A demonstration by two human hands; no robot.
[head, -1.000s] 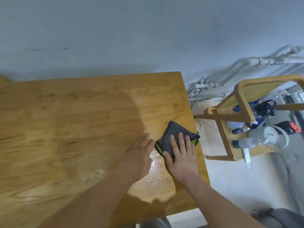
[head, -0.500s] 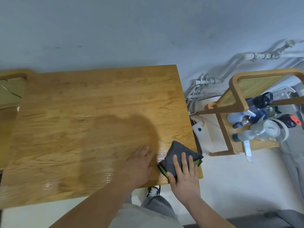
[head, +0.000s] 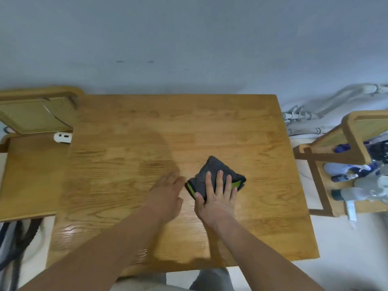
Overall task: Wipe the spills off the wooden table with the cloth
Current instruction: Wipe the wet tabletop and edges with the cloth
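A folded dark grey cloth point(head: 212, 169) with a green edge lies on the wooden table point(head: 126, 156), right of the middle. My right hand point(head: 216, 194) presses flat on it with straight, spread fingers. Just left of the cloth my left hand point(head: 168, 194) rests flat on the bare wood, fingertips near the cloth's left corner. A wet sheen shows on the table at the near left point(head: 69, 229) and along the front edge under my arms.
A wooden chair point(head: 354, 131) at the right holds several spray bottles point(head: 357, 192). Another chair point(head: 31, 114) with a woven back stands at the left, a white socket block point(head: 62, 137) beside it. Pipes point(head: 310, 116) run along the wall.
My right hand has slid the cloth away from the table's right front corner toward the middle. My left hand moved along beside it. The view has shifted so the whole tabletop shows.
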